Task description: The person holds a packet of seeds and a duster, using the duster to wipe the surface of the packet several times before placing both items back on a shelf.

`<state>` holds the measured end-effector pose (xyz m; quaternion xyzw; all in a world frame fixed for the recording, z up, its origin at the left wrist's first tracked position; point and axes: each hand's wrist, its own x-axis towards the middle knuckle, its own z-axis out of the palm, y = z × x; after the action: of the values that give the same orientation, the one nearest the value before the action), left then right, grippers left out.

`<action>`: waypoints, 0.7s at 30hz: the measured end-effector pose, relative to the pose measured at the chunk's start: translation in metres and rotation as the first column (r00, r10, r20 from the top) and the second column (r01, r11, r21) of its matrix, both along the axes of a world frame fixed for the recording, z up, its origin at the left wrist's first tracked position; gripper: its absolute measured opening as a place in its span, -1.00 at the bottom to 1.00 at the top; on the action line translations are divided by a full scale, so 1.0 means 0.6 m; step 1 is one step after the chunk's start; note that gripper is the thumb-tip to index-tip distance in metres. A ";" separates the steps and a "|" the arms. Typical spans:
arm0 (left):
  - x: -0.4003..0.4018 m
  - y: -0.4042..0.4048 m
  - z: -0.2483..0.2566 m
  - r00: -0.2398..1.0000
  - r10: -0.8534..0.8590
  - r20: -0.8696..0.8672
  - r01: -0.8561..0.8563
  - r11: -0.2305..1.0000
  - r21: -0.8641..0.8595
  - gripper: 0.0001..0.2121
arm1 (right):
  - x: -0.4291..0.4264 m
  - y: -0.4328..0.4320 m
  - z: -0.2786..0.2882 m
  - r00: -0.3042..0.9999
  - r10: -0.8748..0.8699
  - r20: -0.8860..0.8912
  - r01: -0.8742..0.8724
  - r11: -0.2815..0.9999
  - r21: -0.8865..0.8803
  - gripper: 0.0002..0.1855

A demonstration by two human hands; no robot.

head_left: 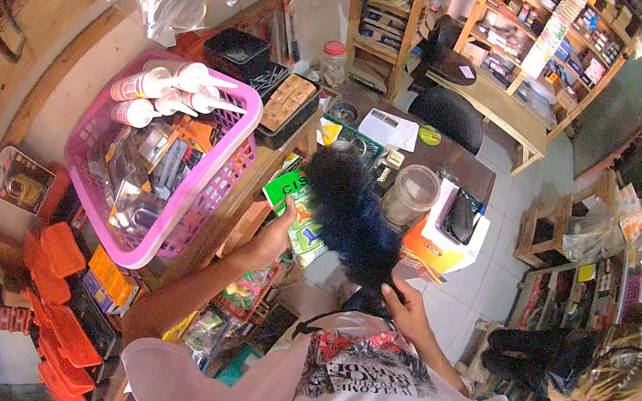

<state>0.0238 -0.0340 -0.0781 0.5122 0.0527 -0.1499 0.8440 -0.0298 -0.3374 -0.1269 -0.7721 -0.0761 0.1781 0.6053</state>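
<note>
My left hand pinches the edge of a green printed packet. More colourful printed sheets or packets hang just beyond it, partly behind the duster. A fluffy blue-black duster reaches from near my right hand, over the packets, towards the dark desk. My right hand is at the duster's near end, its fingers around it; the handle is mostly hidden. Right of the duster, on the desk, stands a clear round plastic tub.
A pink plastic basket with sealant cartridges stands at left, near a black tray of small wooden blocks. A white-and-orange box sits on the dark desk. Orange bins are lower left. A chair stands beyond.
</note>
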 end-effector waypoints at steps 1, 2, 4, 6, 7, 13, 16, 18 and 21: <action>-0.001 0.006 -0.017 0.999 -0.014 0.035 0.010 0.992 0.126 -0.48 | -0.003 0.000 0.000 0.994 0.059 0.096 -0.052 0.996 -0.071 -0.67; 0.003 0.009 -0.040 0.995 -0.025 0.094 0.014 0.993 0.117 -0.46 | -0.005 0.003 0.003 0.993 0.065 0.095 -0.058 0.996 -0.073 -0.67; -0.001 0.000 -0.017 0.999 -0.020 0.039 0.016 0.995 0.097 -0.44 | -0.007 0.009 0.010 0.999 -0.016 -0.043 0.017 0.999 0.030 -0.67; 0.000 -0.006 0.007 0.995 -0.057 -0.087 0.061 0.997 0.048 -0.42 | -0.001 0.007 0.017 0.991 -0.056 -0.120 0.061 0.997 0.038 -0.67; -0.003 -0.006 0.013 0.996 -0.078 -0.053 0.081 0.995 0.065 -0.43 | 0.003 0.008 0.021 0.976 -0.090 -0.196 0.101 0.994 0.046 -0.67; -0.002 -0.003 -0.002 0.995 0.007 -0.100 -0.008 1.000 -0.009 -0.60 | 0.005 0.009 0.023 0.996 -0.066 -0.058 0.067 0.998 0.020 -0.67; -0.001 0.008 -0.040 0.997 0.042 -0.071 -0.046 0.998 -0.042 -0.66 | 0.006 0.002 0.019 0.992 -0.052 -0.113 0.056 0.998 0.031 -0.64; 0.004 0.013 -0.061 1.000 -0.006 0.026 0.006 1.000 -0.016 -0.66 | 0.005 0.004 0.020 0.997 0.012 -0.074 -0.011 1.000 0.012 -0.63; 0.002 0.005 -0.042 0.998 0.036 -0.055 -0.033 0.998 0.050 -0.66 | 0.000 0.013 0.026 0.994 -0.103 -0.046 0.107 0.991 0.084 -0.64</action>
<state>0.0250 -0.0310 -0.1032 0.5273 0.0888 -0.1480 0.8319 -0.0298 -0.3298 -0.1116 -0.7442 -0.0304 0.1585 0.6482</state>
